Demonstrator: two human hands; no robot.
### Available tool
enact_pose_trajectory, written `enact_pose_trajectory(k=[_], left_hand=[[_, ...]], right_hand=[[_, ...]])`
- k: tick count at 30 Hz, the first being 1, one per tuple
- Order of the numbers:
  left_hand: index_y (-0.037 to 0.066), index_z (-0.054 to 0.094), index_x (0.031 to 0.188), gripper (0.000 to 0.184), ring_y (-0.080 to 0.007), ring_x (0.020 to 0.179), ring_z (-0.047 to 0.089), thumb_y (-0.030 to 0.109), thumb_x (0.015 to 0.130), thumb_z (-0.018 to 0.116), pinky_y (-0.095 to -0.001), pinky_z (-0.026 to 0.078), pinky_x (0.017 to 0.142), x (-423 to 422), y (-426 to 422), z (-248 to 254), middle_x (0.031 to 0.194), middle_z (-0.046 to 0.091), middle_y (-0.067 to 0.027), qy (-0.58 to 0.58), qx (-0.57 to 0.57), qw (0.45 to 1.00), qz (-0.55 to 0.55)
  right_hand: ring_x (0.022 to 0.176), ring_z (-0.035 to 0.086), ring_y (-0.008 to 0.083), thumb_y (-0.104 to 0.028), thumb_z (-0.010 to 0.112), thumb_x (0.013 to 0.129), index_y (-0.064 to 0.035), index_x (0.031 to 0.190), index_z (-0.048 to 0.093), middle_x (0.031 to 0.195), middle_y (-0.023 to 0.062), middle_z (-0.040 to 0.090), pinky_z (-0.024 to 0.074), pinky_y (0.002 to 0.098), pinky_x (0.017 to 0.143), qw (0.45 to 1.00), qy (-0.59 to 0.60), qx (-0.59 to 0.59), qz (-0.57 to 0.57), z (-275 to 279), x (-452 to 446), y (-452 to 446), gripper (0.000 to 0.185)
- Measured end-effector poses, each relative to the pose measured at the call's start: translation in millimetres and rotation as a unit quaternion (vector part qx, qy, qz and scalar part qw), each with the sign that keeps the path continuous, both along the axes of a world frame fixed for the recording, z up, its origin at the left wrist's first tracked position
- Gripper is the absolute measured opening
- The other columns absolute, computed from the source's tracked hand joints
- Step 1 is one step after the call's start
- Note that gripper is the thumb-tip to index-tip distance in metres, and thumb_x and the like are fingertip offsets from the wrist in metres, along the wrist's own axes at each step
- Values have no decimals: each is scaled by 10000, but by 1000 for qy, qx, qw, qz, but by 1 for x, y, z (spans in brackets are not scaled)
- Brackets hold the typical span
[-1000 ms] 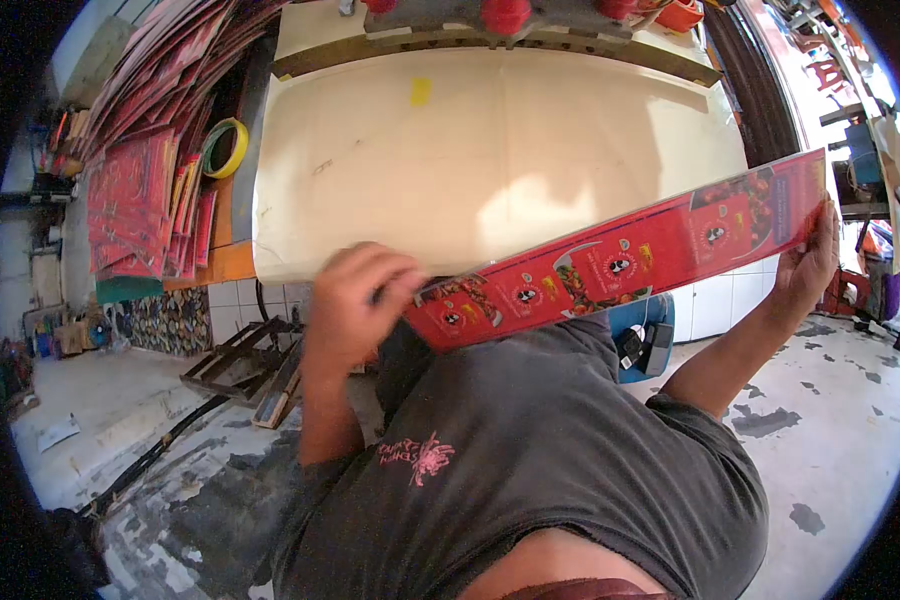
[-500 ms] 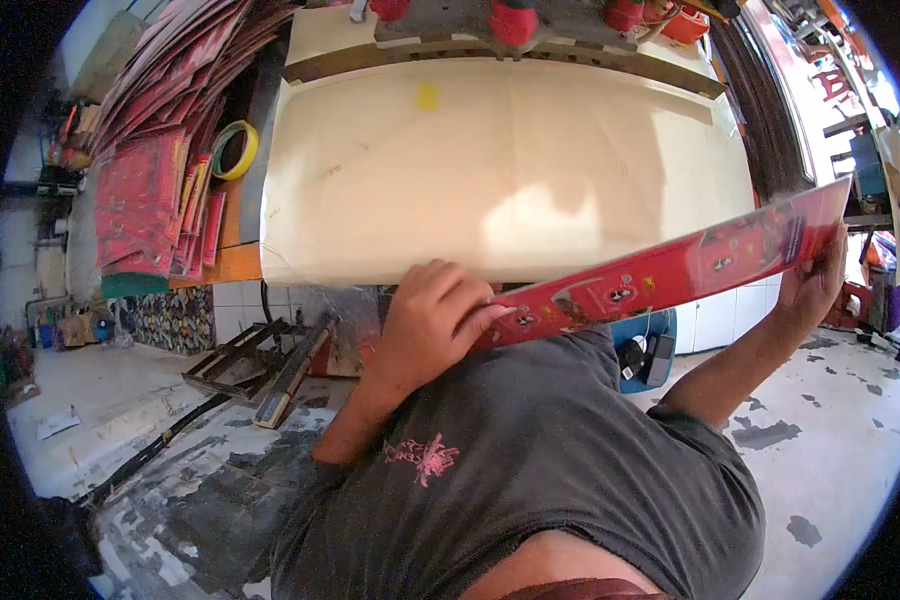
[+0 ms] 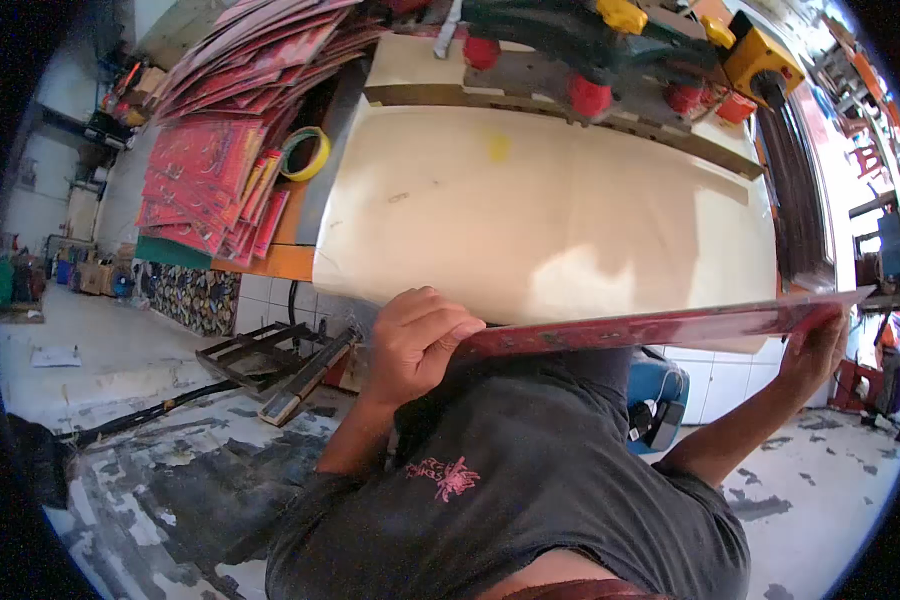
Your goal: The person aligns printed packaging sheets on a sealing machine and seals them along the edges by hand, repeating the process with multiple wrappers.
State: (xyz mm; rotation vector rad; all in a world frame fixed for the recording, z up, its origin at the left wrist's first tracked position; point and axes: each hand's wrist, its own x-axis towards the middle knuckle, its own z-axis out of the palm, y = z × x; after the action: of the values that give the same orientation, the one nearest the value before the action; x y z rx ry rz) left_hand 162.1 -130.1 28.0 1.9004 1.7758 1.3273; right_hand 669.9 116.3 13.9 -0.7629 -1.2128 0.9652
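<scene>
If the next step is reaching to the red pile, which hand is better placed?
Probably the left hand: the pile lies left, nearer to it than to the right hand. Both hold the sheet, so the left must first let go.

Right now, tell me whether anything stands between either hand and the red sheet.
Nothing visible does: the left hand has its grip on one end of the red sheet, and the right hand holds it near the other end.

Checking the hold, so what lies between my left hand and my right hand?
The head view shows a long red sheet spanning from your left hand to your right hand, held near each end.
</scene>
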Motion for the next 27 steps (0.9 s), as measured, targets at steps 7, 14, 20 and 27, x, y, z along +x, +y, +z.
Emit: enact_pose_trajectory(k=[7,14,20,27], left_hand=[[30,631,804,257,-132,681,588,126,1024,538,-288,455,618,-33,-7,0,726,619,-55,-245,93,941,216],[94,603,1090,171,-87,783,546,257,1039,608,-240,450,653,-163,-75,-4,930,623,1,-418,359,784,287],[78,569,982,180,-128,645,461,240,1060,559,-248,396,579,-272,-185,-48,812,533,-9,-460,422,712,323],[-1,624,1301,351,-154,747,568,211,1022,598,-282,454,663,-235,-195,-61,1017,660,-96,-179,106,745,634]], right_hand=[[1067,632,190,-219,544,1066,4,1382,554,1208,127,642,548,279,921,979,-135,120,-93,-2,-14,4,387],[536,399,20,-245,570,1060,-35,1264,629,848,-6,639,365,172,510,979,144,-129,-60,5,11,12,298],[526,405,17,-258,599,1046,-59,1215,654,859,-15,657,363,179,479,935,196,-159,-248,39,-39,0,268],[599,519,68,-228,590,1042,2,1304,614,1181,107,698,503,226,598,968,156,-190,-47,-31,69,21,350]])
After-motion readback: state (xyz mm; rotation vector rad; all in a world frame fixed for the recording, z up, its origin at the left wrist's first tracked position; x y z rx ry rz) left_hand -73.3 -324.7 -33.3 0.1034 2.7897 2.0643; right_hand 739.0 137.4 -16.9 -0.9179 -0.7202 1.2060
